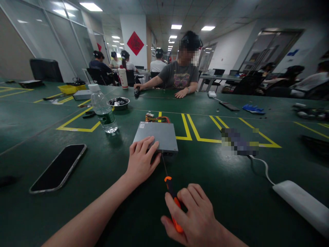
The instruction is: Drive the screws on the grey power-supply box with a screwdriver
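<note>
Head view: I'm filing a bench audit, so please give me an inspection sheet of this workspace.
Surface: green table marked with yellow lines.
Work items: grey metal box, lying flat; orange-and-black screwdriver, its shaft reaching the box's near side, tip contact unclear.
Clutter: phone, water bottle and metal bowl to the left.
Hands: left hand rests on the box; right hand grips the screwdriver handle.
Cables: coloured wires behind the box; white cable between a pixelated object and a white block.
Surroundings: person across the table; others seated beyond.
</note>
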### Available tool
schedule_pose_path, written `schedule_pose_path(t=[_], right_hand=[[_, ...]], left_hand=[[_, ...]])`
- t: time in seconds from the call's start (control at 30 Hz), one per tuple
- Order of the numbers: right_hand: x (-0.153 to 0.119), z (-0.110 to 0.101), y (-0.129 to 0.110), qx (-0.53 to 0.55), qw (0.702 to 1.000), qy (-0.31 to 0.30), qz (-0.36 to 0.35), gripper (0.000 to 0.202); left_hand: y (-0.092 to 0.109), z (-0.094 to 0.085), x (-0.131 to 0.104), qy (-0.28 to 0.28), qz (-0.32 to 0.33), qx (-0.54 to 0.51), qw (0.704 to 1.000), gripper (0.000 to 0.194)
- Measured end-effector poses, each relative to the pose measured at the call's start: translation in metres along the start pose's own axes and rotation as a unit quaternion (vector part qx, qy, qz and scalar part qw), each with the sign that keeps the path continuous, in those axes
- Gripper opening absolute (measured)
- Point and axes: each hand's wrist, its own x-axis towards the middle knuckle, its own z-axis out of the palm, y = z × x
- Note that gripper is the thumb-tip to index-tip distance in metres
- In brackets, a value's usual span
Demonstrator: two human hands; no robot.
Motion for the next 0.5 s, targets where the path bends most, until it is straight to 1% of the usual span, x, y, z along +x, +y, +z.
schedule_pose_path(t=[0.1,0.23,0.37,0.5], right_hand=[[-0.0009,0.0001,0.0017,0.001,1.0,0.017,0.012,0.032],[-0.0038,0.0038,0.001,0.021,0.999,0.022,0.019,0.012],[-0.0059,0.0071,-0.0017,-0.001,1.0,0.009,-0.001,0.011],[-0.0045,0.0057,-0.0037,-0.02,0.999,-0.007,-0.025,0.011]], left_hand=[[0.0001,0.0,-0.0002,-0.001,0.0,0.002,1.0,0.03],[0.0007,-0.0002,0.0005,-0.006,-0.001,0.002,1.0,0.03],[0.0005,0.0002,0.0005,-0.008,-0.003,0.002,1.0,0.03],[0.0002,0.0006,0.0,-0.006,-0.003,0.001,1.0,0.031]])
